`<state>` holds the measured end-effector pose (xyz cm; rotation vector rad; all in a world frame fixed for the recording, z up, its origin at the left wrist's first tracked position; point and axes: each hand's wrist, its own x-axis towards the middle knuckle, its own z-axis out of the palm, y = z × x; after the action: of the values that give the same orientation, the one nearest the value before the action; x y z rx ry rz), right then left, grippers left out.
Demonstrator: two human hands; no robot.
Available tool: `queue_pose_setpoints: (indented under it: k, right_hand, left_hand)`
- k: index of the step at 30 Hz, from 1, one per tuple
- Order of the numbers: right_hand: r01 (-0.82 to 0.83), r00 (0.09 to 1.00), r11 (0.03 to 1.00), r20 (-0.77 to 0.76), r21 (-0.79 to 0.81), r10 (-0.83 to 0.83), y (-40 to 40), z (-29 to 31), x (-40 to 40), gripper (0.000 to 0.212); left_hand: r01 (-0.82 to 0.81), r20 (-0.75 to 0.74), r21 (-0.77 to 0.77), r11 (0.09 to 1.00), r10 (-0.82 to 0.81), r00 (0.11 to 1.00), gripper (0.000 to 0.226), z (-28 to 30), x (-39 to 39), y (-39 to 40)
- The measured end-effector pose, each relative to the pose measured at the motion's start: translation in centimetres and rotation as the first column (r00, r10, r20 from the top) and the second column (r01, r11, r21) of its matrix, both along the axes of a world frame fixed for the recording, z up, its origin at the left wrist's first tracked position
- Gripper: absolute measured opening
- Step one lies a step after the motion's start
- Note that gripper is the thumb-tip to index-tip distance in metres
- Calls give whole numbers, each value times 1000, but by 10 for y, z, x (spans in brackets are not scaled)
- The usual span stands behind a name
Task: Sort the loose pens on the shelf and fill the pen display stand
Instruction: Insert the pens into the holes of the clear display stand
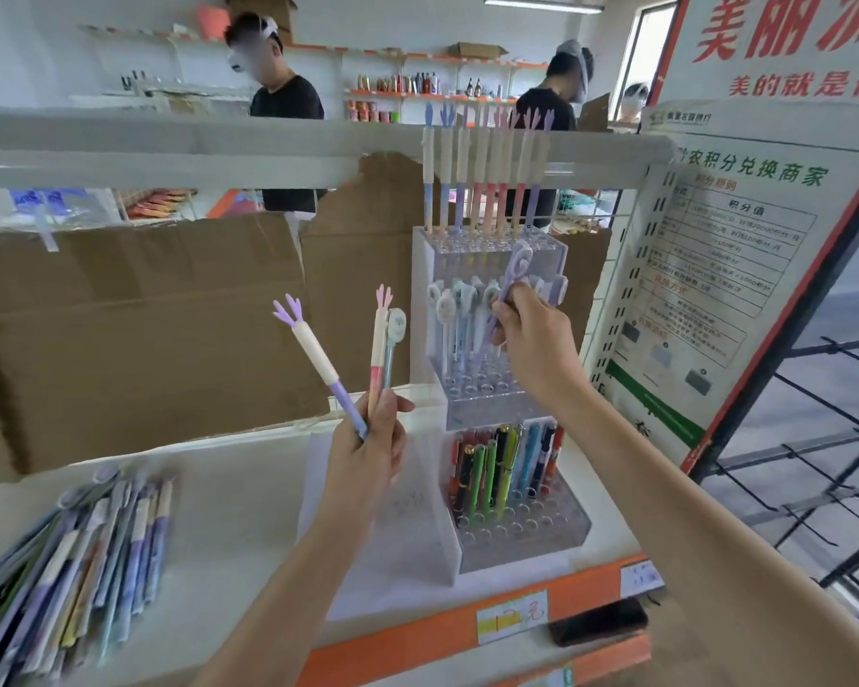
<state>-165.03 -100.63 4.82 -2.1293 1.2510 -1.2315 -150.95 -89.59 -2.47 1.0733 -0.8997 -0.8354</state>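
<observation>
A clear acrylic pen display stand (561,538) with three tiers stands on the white shelf (239,513). Tall hand-topped pens (477,176) fill its top tier, white-capped pens (459,309) the middle, coloured pens (504,463) the bottom. My left hand (368,453) grips three pens upright: a purple hand-topped pen (318,361), a pink hand-topped pen (379,349) and a pale-capped pen (393,344). My right hand (531,339) pinches a lilac swirl-topped pen (509,285) at the middle tier. Loose pens (80,552) lie piled at the shelf's left.
Cardboard sheets (135,329) line the back of the shelf. A dark phone (598,622) lies on the orange shelf edge (417,632). A printed notice board (725,270) leans at the right, with a dark metal rack (824,453) beyond. Two people stand behind the shelf.
</observation>
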Motion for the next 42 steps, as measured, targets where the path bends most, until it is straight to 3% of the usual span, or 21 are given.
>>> queue_pose_setpoints:
  k: [5,8,14,20,24,29,32,36,39,42]
  right_hand:
    - [9,968,990,-249,137,25,-7,-11,1,25]
    - [56,925,994,-381,99,-14,-5,-20,0,28]
    - [52,909,995,-418,91,-9,-1,-18,-3,31]
    - [57,980,998,-191,38,-49,20,-22,-10,14]
    - [-193,979,969,-41,155,202,47,-28,-8,17]
    - [-339,937,895,182,291,297,58,-28,-6,11]
    - [-304,942,924,218,233,255,55,-25,-10,12]
    - [-136,895,977,444,164,50,37,-5,-26,11]
    - [23,952,1000,305,18,-28,21,1,-35,13]
    - [71,985,996,160,-51,-62,8,-3,-34,7]
  left_hand:
    - [43,-14,-2,999,-43,999,28,1,-2,1]
    - [70,-21,-8,998,-70,997,29,2,-4,2]
    - [119,-8,-3,993,-119,993,30,3,-9,3]
    - [175,-18,-5,985,-175,984,31,5,-10,6]
    - [216,7,-24,976,-216,976,31,10,-17,6]
    - [290,76,-12,957,-288,955,42,12,-27,5]
    - [262,105,-3,965,-260,960,36,11,-28,5]
    - [169,58,-35,985,-167,984,29,9,-21,4]
    - [157,27,-14,987,-157,987,28,11,-17,4]
    - [170,1,-8,985,-170,986,28,13,-18,5]
